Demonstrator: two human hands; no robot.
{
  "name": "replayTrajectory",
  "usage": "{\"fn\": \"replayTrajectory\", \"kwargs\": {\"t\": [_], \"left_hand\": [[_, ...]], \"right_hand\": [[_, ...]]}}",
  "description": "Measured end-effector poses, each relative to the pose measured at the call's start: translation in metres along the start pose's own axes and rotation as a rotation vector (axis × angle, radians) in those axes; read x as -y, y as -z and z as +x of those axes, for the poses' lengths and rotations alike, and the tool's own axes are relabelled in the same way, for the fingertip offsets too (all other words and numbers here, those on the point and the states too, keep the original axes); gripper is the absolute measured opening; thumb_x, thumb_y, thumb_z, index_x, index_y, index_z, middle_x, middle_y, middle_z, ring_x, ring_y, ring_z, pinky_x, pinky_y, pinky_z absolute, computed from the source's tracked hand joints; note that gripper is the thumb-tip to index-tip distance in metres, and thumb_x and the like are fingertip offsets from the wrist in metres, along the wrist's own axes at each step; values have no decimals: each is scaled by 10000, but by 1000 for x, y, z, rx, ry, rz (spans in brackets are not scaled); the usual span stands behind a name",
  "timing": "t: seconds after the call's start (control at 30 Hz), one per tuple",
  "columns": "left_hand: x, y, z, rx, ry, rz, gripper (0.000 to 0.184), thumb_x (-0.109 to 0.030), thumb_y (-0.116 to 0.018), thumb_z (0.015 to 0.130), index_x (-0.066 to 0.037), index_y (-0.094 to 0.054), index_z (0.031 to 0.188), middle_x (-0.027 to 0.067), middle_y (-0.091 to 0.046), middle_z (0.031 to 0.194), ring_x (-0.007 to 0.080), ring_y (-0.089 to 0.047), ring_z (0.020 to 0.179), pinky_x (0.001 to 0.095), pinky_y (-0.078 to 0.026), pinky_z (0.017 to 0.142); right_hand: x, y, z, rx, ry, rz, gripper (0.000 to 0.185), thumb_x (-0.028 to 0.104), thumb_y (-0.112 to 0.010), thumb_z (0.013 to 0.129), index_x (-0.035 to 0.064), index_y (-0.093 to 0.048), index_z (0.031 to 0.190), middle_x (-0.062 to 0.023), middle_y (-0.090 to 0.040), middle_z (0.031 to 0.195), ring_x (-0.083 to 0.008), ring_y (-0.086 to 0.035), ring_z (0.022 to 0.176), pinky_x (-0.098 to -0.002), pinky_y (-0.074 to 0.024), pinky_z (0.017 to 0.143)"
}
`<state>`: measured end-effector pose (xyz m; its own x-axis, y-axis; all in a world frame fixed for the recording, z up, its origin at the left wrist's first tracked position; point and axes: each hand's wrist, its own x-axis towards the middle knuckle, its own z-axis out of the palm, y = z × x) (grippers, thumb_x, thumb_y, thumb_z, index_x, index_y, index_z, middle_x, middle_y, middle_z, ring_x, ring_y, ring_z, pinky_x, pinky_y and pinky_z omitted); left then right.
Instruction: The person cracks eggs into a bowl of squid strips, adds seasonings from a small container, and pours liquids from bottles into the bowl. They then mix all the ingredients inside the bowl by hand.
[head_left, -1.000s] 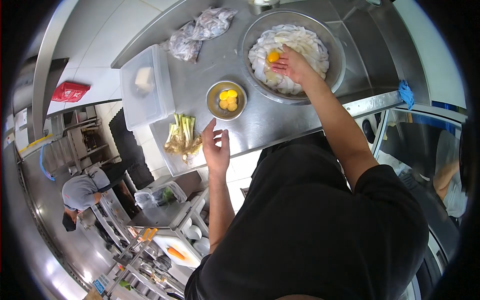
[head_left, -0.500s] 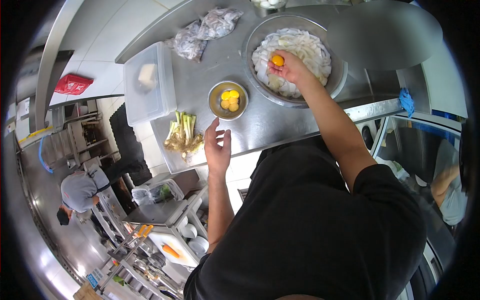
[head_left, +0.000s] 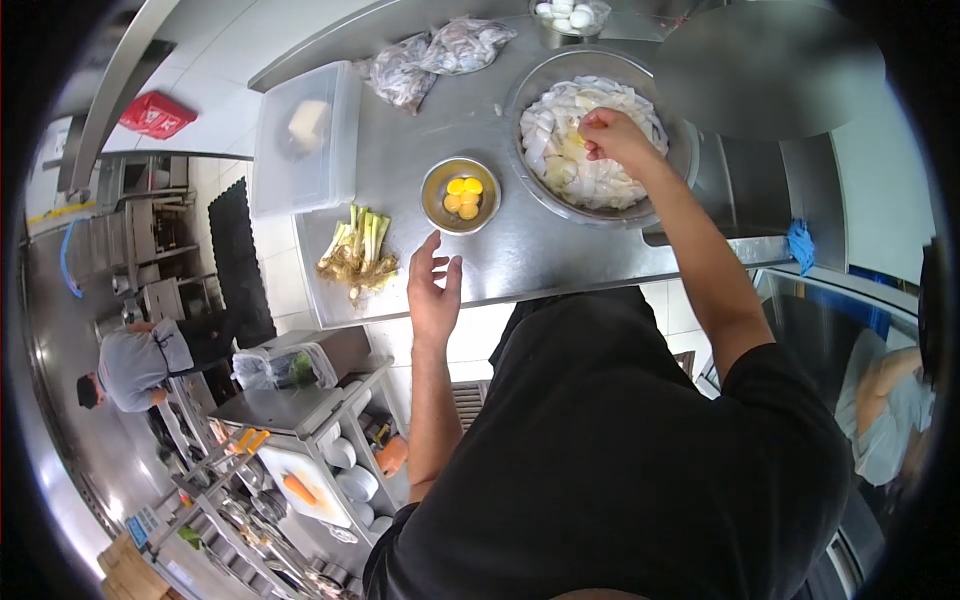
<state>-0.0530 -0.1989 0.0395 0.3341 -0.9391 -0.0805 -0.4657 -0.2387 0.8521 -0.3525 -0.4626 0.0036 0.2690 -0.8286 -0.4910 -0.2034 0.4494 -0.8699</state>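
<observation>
Four yolks (head_left: 457, 187) are sitting near the open left hand (head_left: 434, 300). Over the large bowl (head_left: 602, 62), the right hand (head_left: 620, 138) is curling, grip unclear.

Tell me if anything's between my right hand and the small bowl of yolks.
Yes, the rim of the large bowl: your right hand is over the white strips inside it. Nothing else visible stands between that hand and the small bowl.

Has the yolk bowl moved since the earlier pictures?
No; the yolk bowl sits in the same spot on the counter, between the scallions and the big bowl.
</observation>
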Motion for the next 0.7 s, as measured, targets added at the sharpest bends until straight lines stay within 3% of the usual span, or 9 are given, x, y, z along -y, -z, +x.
{"fn": "replayTrajectory", "kwargs": {"t": [0.13, 0.33, 0.5, 0.7], "left_hand": [[2, -3, -14, -53, 21, 51, 479, -110, -683, 932, -63, -539, 1387, 139, -607, 1243, 216, -656, 979, 337, -553, 797], [-3, -15, -56, -178, 152, 36, 444, -117, -684, 936, -43, -557, 1355, 139, -615, 1252, 218, -659, 1005, 328, -562, 777], [-5, -30, -91, -173, 245, 63, 415, -134, -684, 939, -52, -576, 1331, 142, -624, 1215, 231, -658, 1012, 349, -563, 804], [-3, -43, -100, -148, 261, 64, 394, -149, -684, 939, -67, -597, 1315, 135, -643, 1173, 237, -654, 997, 349, -541, 778]], "right_hand": [[32, 13, 0, 84, 98, -374, 116, 137, -656, 923, 28, -636, 958, -46, -613, 815, -125, -605, 668, -279, -558, 598], [70, 20, -2, 264, 95, -447, 114, 127, -641, 911, 24, -634, 961, -58, -620, 821, -133, -606, 629, -278, -545, 598], [100, 23, -16, 414, 74, -455, 152, 184, -629, 930, 35, -629, 956, -24, -581, 808, -113, -580, 697, -258, -537, 677], [133, 32, -26, 497, 112, -403, 138, 191, -638, 941, 58, -617, 972, 18, -549, 809, -68, -535, 714, -247, -513, 655]]}}
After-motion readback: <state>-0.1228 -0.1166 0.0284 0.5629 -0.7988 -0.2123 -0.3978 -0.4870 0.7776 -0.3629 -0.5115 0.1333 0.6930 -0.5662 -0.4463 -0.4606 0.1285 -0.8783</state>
